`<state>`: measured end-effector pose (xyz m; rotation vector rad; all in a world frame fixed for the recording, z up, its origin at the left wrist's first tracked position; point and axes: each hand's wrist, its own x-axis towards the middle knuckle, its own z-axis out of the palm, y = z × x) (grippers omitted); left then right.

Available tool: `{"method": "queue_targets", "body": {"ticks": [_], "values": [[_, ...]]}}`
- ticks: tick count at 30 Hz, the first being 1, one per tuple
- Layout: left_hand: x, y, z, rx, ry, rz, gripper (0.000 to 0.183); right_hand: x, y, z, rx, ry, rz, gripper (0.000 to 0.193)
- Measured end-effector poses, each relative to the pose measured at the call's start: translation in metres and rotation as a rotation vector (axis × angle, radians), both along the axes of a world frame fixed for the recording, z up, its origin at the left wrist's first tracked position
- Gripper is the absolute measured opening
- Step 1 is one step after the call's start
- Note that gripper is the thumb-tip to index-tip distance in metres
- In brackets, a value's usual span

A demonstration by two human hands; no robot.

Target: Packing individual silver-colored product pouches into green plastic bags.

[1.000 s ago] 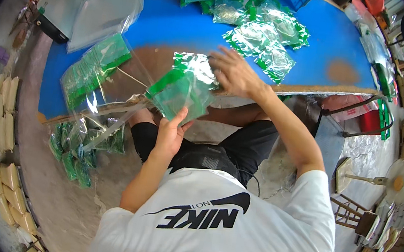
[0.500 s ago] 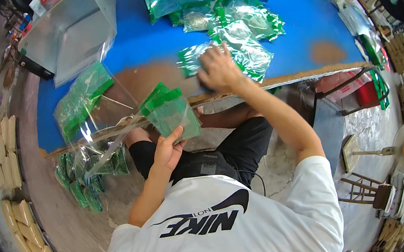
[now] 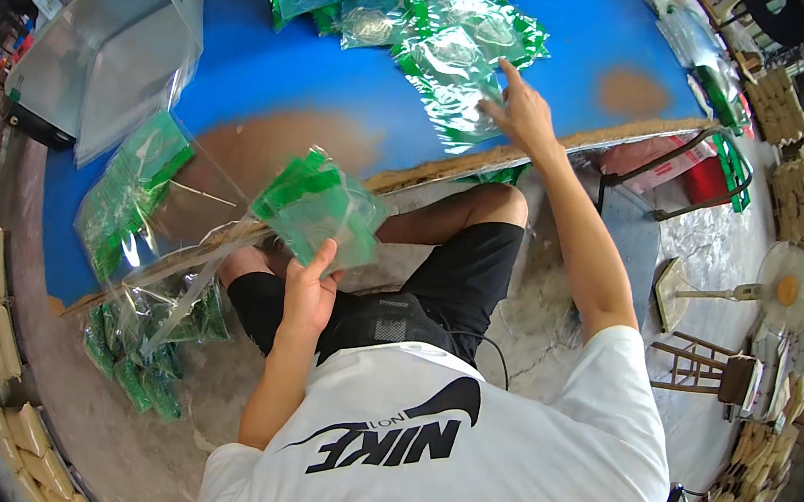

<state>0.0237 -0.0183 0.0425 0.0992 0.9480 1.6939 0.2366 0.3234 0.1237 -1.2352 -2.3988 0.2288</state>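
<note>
My left hand [image 3: 310, 290] grips a fanned stack of flat, clear plastic bags with green printing [image 3: 318, 203] at its lower edge, thumb on top. The stack is held over my lap, just off the table's front edge. My right hand [image 3: 524, 116] is at the right side of a pile of similar green-and-clear bags [image 3: 463, 43] on the blue table [image 3: 589, 33]. Its index finger and thumb are spread, the other fingers partly curled, and nothing shows between them. The fingertips lie at or just over the bags' shiny edge; contact is unclear.
A grey-white open bin [image 3: 141, 48] stands at the table's left. A large clear bag holding green bags [image 3: 133, 193] hangs over the front edge, above filled green packs [image 3: 148, 360] on the floor. At right stand a trolley [image 3: 638, 205], a fan [image 3: 787, 288] and a wooden stool [image 3: 732, 380].
My right hand has moved right along the pile. The bag that lay under it is gone from that spot. The stack in my left hand looks more spread. The view has shifted slightly.
</note>
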Motion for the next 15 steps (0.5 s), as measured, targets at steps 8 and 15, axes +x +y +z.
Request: {"method": "queue_targets", "body": {"ticks": [8, 15], "values": [[0.017, 0.021, 0.001, 0.142, -0.387, -0.127, 0.046, -0.063, -0.106, 0.000, -0.280, 0.093, 0.022, 0.076], [0.022, 0.029, 0.019, 0.025, -0.296, 0.032, 0.043, -0.077, -0.040, 0.008, 0.187, 0.220, 0.254, 0.057]]}}
